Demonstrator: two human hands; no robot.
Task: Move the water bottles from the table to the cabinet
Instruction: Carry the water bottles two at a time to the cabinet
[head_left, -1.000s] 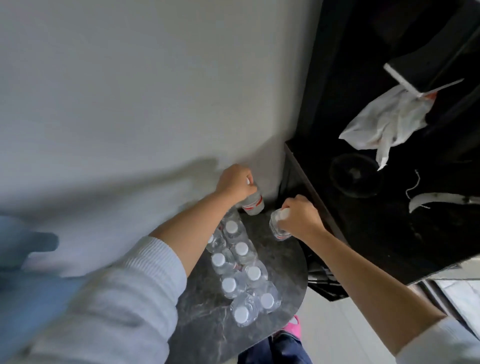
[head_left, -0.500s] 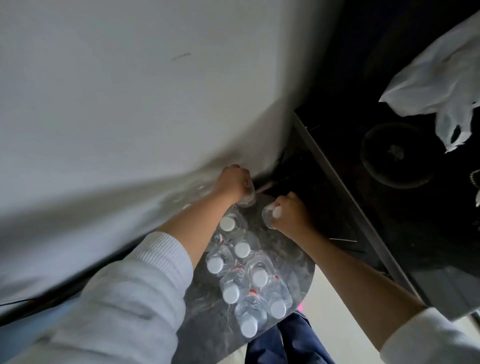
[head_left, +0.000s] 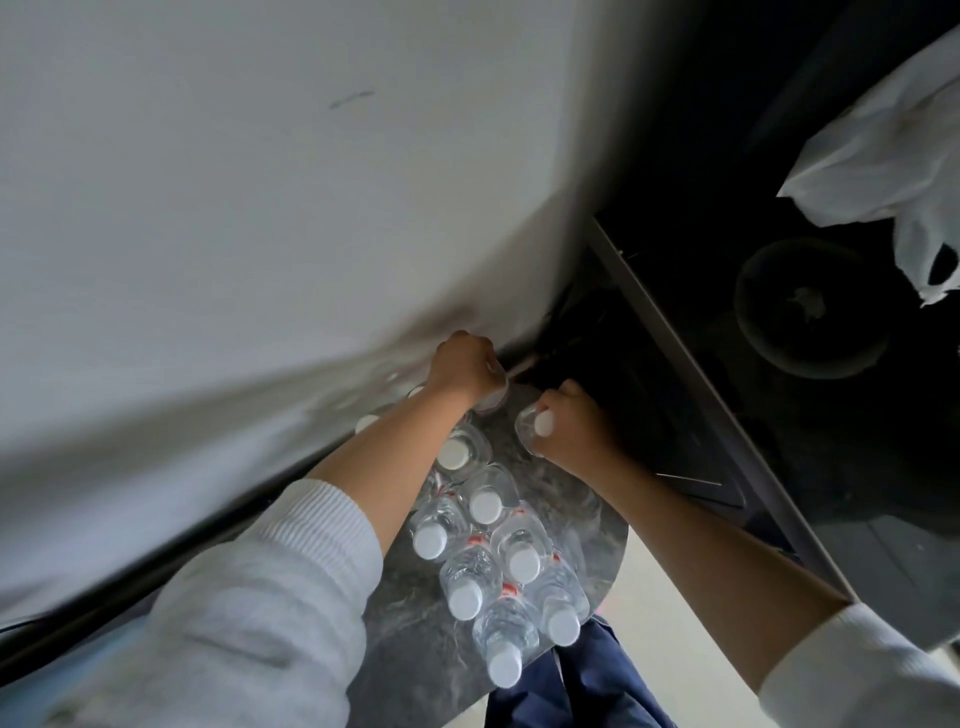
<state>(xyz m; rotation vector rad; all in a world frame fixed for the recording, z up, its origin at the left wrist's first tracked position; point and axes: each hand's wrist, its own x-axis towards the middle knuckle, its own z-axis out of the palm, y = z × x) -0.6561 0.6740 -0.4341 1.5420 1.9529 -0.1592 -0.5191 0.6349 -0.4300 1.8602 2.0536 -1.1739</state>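
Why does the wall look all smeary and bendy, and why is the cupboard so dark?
In the head view, the wall is streaked with motion blur and curved by the wide lens; the cabinet sits in deep shadow, so little inside shows; the bottle caps stay fairly sharp, as do the left hand and right hand.

- Left hand grips a bottle at the table's far edge.
- Right hand grips another bottle beside it.
- Standing bottles cluster mid-table.
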